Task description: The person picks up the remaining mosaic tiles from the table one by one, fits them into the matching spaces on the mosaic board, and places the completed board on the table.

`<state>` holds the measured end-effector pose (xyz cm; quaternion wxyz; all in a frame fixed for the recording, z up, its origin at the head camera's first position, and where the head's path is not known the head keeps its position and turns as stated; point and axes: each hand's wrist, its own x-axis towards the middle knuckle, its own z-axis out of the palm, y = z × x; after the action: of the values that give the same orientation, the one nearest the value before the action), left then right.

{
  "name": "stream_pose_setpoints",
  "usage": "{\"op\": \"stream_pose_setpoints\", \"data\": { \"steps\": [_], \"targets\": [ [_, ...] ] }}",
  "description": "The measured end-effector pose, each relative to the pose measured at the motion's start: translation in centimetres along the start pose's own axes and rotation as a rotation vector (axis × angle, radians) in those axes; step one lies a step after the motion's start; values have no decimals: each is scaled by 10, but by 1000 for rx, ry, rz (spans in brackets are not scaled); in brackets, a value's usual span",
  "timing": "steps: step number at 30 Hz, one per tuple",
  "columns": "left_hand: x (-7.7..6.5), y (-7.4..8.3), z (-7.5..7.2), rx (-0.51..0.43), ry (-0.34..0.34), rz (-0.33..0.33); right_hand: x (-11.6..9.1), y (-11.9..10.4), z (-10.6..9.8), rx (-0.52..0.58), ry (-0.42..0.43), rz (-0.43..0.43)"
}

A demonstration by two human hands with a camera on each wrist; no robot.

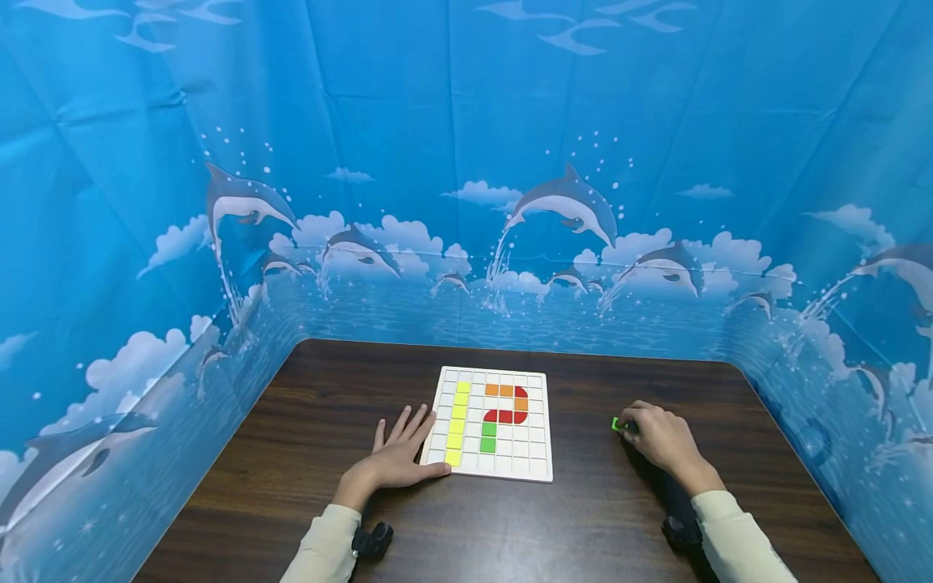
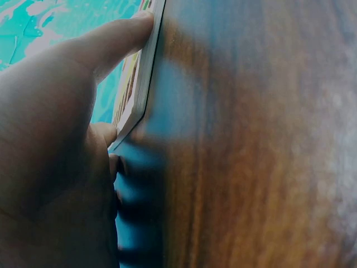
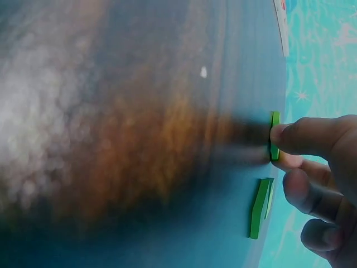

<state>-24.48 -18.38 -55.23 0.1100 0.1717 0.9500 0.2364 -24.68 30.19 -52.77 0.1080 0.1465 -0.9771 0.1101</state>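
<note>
A white square grid board (image 1: 539, 461) lies on the table with a yellow column (image 1: 457, 425), orange squares (image 1: 499, 390), red rounded pieces (image 1: 503, 417) and a green piece (image 1: 487, 437) on it. My left hand (image 1: 397, 457) spreads its fingers at the board's left side, the thumb touching its near left corner; the left wrist view shows the board's edge (image 2: 146, 78) beside that thumb. Off to the right, my right hand (image 1: 659, 437) pinches a small green tile (image 3: 275, 135) between thumb and finger. Another green piece (image 3: 258, 209) lies close by, mostly hidden from the head view by the hand.
The dark wooden table (image 1: 510, 534) has rounded far corners. A blue curtain (image 1: 408, 129) printed with dolphins hangs behind it and along both sides. Each wrist wears a black device, the left one (image 1: 373, 540) and the right one (image 1: 681, 532).
</note>
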Motion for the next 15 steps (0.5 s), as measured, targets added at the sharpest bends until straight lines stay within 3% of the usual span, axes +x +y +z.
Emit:
{"op": "stream_pose_setpoints", "data": {
  "steps": [6,15],
  "targets": [
    [0,1,-2,-20,7,27,0,-1,1,-9,4,2],
    [6,-7,5,28,-10,-27,-1,-5,1,-3,31,-13]
  ]
}}
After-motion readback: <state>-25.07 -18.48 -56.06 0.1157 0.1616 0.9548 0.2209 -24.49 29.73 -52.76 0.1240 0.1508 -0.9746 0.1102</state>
